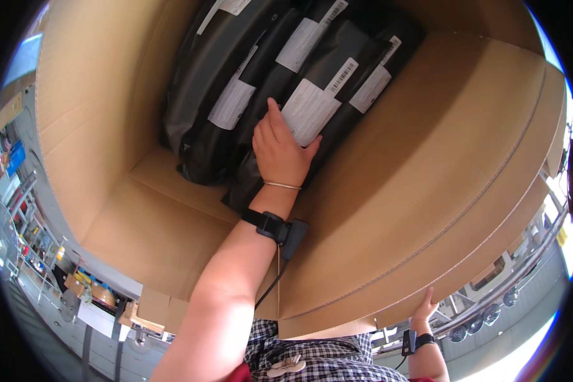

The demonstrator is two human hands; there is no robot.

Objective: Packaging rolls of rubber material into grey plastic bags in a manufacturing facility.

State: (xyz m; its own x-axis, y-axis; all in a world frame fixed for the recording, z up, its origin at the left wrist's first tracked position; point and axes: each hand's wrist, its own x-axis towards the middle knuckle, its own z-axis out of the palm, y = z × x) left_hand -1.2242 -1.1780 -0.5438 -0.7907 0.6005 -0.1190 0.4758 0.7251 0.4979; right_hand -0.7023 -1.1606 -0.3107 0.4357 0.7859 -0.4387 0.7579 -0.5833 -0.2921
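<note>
Inside a large open cardboard box stand several black plastic-wrapped packages, packed side by side on edge, each with a white label. My left hand reaches down into the box and rests on one black package, touching the lower part of its label. Its fingers are stretched out, with the thumb apart on the right. At the lower right, outside the box, my right hand is at the edge of the folded-out flap. One finger lies over the cardboard; the others are partly hidden.
Tall box walls surround the packages on the left and right. A black wrist device with a cable is strapped to my left wrist. Shelving with boxes stands beyond at the lower left, and metal rails with wheels at the lower right.
</note>
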